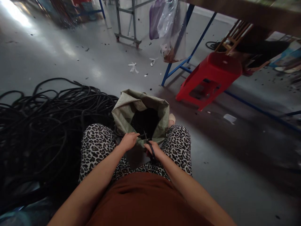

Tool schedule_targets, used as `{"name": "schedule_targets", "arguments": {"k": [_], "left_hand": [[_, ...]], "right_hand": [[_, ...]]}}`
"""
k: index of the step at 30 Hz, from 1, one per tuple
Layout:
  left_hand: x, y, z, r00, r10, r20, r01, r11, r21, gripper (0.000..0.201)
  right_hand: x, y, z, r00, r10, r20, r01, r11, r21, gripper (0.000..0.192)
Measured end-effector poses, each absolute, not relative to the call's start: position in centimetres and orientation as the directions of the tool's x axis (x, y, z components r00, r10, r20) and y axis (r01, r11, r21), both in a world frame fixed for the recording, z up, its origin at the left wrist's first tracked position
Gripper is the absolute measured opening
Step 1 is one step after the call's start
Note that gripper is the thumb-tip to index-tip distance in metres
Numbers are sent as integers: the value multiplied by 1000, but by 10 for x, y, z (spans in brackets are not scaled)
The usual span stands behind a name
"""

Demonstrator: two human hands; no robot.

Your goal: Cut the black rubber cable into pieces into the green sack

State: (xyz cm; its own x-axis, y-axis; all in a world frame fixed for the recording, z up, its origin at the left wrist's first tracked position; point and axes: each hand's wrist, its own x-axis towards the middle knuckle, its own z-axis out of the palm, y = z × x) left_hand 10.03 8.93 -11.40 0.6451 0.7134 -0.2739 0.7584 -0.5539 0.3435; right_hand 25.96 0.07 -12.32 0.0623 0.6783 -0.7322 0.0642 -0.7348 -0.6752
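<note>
Between my knees stands an open woven sack (124,108) with its rim folded outward and dark contents inside. My right hand (152,148) is closed around the black handles of a pair of scissors (152,153), whose blades point up over the sack's near rim. At the near left side of the rim, my left hand (129,140) pinches a black cord, a short end of which sticks out toward the scissor blades. A large tangled heap of black cord (58,106) lies on the floor to my left.
A red plastic stool (211,78) stands at the right beneath a table (258,15) with blue legs. Clear plastic bags (172,31) hang from the table. A grey wheeled frame (127,25) is farther back. White scraps (133,67) litter the grey floor.
</note>
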Motion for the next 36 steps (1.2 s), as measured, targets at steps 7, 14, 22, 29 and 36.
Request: {"name": "schedule_targets", "arguments": {"k": [7, 14, 22, 29, 36], "left_hand": [[101, 89, -113, 631, 722, -284, 768, -531, 358, 32], [100, 90, -116, 606, 749, -268, 780, -493, 385, 30], [98, 92, -118, 600, 753, -272, 790, -503, 351, 29], [95, 95, -123, 561, 781, -274, 811, -452, 372, 30], [91, 98, -126, 537, 815, -218, 808, -423, 411, 31]], "right_hand": [[260, 2, -121, 83, 693, -716, 89, -721, -687, 10], [262, 7, -123, 160, 670, -725, 133, -742, -657, 6], [261, 5, -117, 143, 677, -722, 145, -736, -662, 9], [262, 5, -113, 176, 673, -718, 125, -739, -662, 14], [265, -1, -112, 40, 705, -708, 49, -709, -703, 27]]}}
